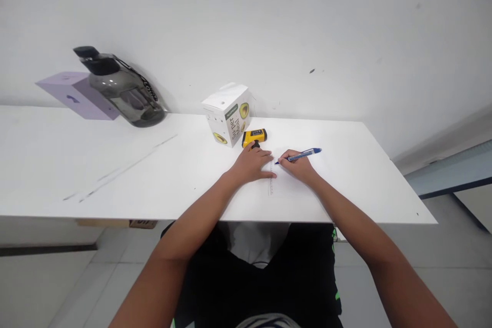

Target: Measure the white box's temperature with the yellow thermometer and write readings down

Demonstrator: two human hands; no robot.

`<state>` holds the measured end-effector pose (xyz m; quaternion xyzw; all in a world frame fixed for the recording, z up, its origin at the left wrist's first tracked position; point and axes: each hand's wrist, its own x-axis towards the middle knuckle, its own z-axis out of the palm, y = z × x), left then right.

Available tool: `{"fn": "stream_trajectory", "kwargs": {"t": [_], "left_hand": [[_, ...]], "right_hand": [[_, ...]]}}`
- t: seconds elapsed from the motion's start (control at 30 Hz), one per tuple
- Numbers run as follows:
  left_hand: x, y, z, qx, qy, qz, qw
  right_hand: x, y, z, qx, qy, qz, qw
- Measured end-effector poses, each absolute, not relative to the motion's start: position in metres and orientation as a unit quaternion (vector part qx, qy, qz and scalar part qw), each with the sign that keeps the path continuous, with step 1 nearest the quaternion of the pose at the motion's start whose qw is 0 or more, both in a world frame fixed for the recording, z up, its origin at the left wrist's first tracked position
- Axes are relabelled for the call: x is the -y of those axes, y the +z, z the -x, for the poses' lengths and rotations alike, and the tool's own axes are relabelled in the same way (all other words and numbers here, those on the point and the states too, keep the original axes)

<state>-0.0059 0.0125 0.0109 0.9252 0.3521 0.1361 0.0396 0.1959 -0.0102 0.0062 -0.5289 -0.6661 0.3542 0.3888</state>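
My right hand (299,165) is closed around a blue pen (305,155), its tip low over a white sheet with small writing (271,182). The sheet's edges are hard to make out against the white table. Left of the pen tip, my left hand (253,165) lies flat with its fingers stretched toward the writing. Just beyond my left fingers sits a yellow and black handheld device (254,137); part of its black end is hidden by that hand. A white box with avocado pictures (228,118) stands upright behind my left hand, close to the device.
A grey translucent bottle with a black cap (126,95) stands at the table's back left, before a lilac box (79,93). The white table (126,164) meets the wall behind. Its front edge runs above my lap, and its right end slants toward me.
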Motion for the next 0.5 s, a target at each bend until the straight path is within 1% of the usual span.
{"fn": "stream_trajectory", "kwargs": {"t": [0.13, 0.5], "left_hand": [[-0.0120, 0.0116, 0.0052, -0.352, 0.133, -0.926, 0.037], [-0.0115, 0.0104, 0.0053, -0.350, 0.139, -0.926, 0.030]], "right_hand": [[0.0094, 0.0019, -0.1940, 0.680, 0.339, 0.549, 0.349], [0.0079, -0.0012, -0.1943, 0.691, 0.314, 0.554, 0.341]]}}
